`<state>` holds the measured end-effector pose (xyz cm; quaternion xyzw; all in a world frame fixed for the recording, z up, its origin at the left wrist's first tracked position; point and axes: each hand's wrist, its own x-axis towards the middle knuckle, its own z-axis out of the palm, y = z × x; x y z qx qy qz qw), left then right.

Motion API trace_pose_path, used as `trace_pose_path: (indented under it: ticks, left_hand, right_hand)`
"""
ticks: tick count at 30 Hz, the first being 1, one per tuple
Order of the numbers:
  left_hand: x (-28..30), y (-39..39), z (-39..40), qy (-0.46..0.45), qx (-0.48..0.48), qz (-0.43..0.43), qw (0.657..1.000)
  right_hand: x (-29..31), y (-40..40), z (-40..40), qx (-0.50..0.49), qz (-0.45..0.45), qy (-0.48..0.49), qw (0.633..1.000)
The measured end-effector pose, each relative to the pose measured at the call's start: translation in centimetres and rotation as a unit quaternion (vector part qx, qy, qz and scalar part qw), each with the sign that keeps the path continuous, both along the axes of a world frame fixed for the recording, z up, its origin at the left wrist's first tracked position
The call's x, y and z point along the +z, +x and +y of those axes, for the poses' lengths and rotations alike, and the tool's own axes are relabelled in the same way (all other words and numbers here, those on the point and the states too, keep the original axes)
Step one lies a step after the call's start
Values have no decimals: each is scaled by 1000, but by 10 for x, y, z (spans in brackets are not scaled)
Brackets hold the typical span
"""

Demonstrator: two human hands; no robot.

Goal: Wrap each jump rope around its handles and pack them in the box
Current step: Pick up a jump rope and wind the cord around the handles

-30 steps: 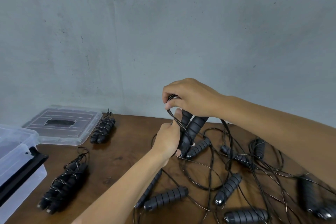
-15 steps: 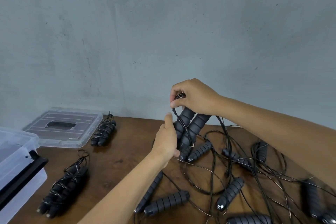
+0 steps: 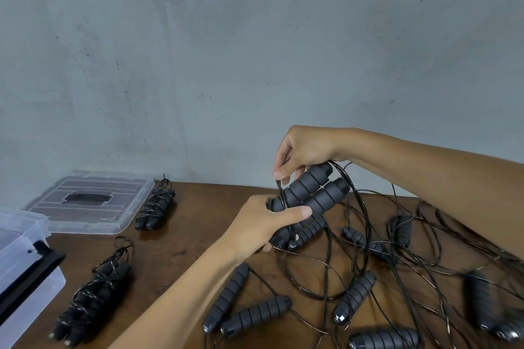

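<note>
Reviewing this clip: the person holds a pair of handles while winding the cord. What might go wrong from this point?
The cord pinched by the right hand runs down into the tangle of loose ropes on the table, so winding may snag or drag neighbouring handles. The left hand grips the held handles only near their lower ends, so the pair might splay or slip. Both wrapped bundles lie outside the box, unpacked.

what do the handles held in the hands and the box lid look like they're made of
The held handles: likely matte dark grey foam or soft rubber, given the ribbed, unshiny grip. The box lid: likely clear, glossy hard plastic; the brown table shows through it.
</note>
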<state>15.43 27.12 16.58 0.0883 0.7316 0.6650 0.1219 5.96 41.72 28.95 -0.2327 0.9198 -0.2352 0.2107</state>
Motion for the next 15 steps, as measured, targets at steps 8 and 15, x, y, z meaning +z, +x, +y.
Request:
trace_pose_path:
  ticks: [8,15]
  left_hand:
    - [-5,7,5,21,-26,3,999]
    - [0,17,16,165,14,-15,986]
  right_hand:
    - [-13,-3,25,4,-84,-32,996]
    - [-44,7,46,-63,-100,-123,985]
